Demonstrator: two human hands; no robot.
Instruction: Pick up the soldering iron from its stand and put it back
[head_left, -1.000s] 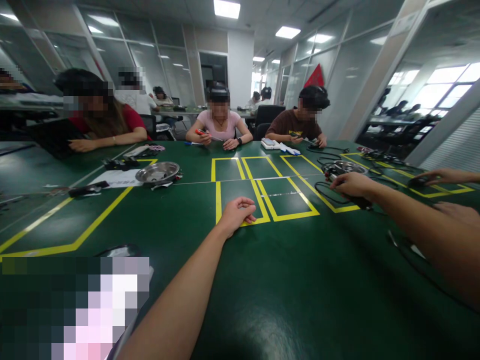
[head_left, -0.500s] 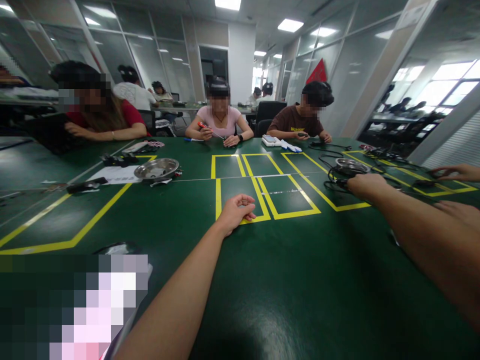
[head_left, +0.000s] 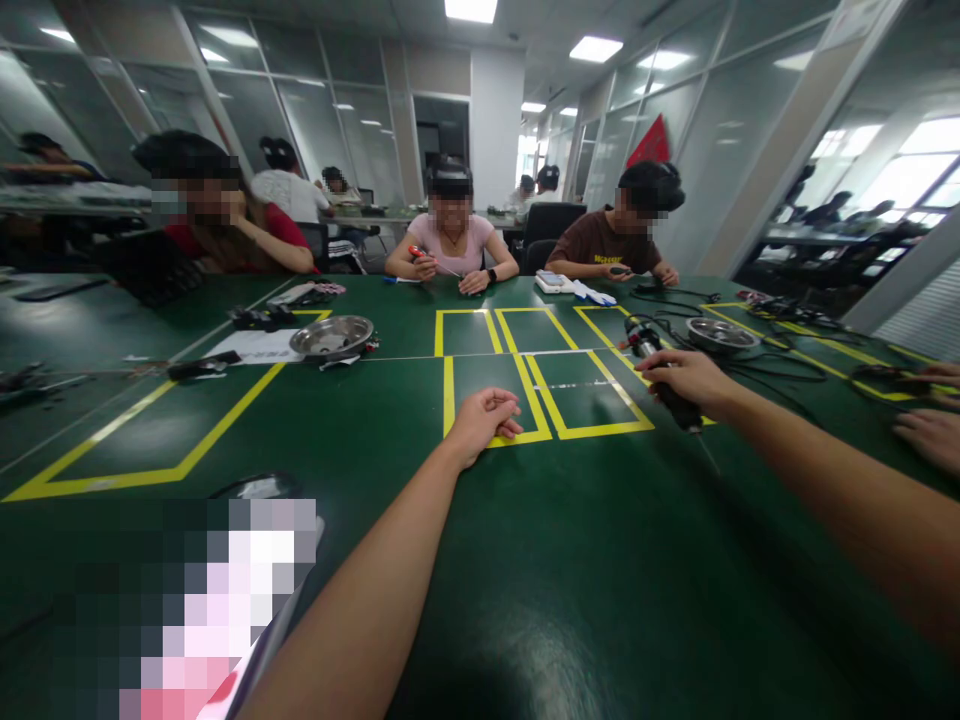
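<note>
My left hand (head_left: 486,425) rests on the green table (head_left: 570,560), over the near part of a yellow-taped rectangle, its fingers loosely curled with nothing visible in them. On the right, my right hand (head_left: 686,380) grips a dark electric screwdriver (head_left: 679,405), held tilted with its thin bit pointing down toward the table and its cable end up and to the left. Behind that hand sits a round metal bowl (head_left: 722,334) among black cables (head_left: 787,370).
Another metal bowl (head_left: 331,338) stands at the left beside a white paper (head_left: 259,346) and black parts (head_left: 262,316). Across the table sit three people. Another person's hands (head_left: 930,435) are at the right edge. A phone-like object lies lower left, mostly pixelated.
My right hand has come left and nearer from beside the right bowl, and the screwdriver now shows in it. My left hand keeps its place on the table. The view has shifted slightly.
</note>
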